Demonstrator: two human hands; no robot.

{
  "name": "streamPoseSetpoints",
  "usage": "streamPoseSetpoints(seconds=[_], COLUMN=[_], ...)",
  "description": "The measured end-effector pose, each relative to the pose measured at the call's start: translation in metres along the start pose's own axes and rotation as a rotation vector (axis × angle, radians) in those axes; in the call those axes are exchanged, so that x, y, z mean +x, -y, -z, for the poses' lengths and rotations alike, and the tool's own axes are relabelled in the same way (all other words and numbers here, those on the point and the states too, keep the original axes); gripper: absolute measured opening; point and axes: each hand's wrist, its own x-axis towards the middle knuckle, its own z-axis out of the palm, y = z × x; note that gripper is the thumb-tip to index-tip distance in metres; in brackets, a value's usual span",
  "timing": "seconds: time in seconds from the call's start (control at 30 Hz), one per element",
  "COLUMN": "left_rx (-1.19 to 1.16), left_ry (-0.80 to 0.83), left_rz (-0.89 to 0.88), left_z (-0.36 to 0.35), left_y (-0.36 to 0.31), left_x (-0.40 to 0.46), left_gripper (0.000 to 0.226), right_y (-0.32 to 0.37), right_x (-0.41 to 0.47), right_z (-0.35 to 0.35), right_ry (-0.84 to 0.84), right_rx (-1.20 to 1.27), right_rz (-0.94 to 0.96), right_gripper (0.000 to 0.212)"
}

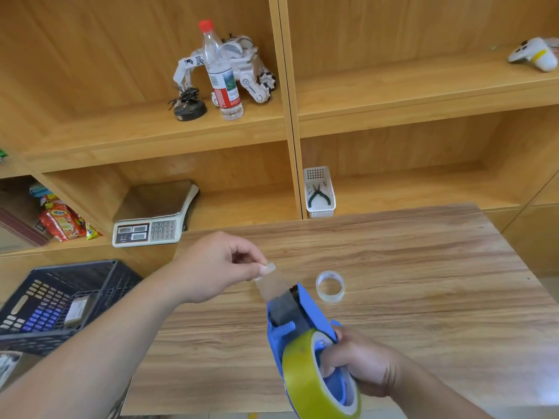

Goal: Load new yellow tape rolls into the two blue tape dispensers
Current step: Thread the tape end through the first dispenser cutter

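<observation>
A blue tape dispenser (302, 322) is held above the wooden table (393, 267), with a yellow tape roll (305, 376) seated on its hub. My right hand (360, 364) grips the dispenser's handle beside the roll. My left hand (220, 264) pinches the free end of the tape (269, 282), which runs clear and taut from the fingers down over the dispenser's black roller. A nearly used-up clear tape core (330, 287) lies flat on the table just right of the dispenser's front. Only one dispenser is in view.
A dark plastic crate (60, 300) stands left of the table. Wooden shelves behind hold a weighing scale (154, 216), a white basket with pliers (319, 193), a water bottle (222, 74), a toy robot (242, 65) and snack packs (63, 222).
</observation>
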Motion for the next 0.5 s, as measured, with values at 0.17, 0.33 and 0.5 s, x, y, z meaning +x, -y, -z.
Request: streamPoseSetpoints(seconds=[0.17, 0.33, 0.5], left_rx=[-0.087, -0.286, -0.446], left_ry=[0.106, 0.274, 0.430], left_rz=[0.037, 0.148, 0.286], left_z=[-0.017, -0.029, -0.043], left_y=[0.013, 0.022, 0.032], left_x=[0.001, 0.006, 0.010], left_gripper=[0.005, 0.007, 0.020], right_y=[0.009, 0.015, 0.015], right_x=[-0.001, 0.000, 0.005], right_z=[-0.009, -0.011, -0.012], right_ry=[0.023, 0.074, 0.086], right_rx=[-0.176, -0.191, -0.183], right_rz=[-0.001, -0.010, 0.011], right_gripper=[0.025, 0.033, 0.040])
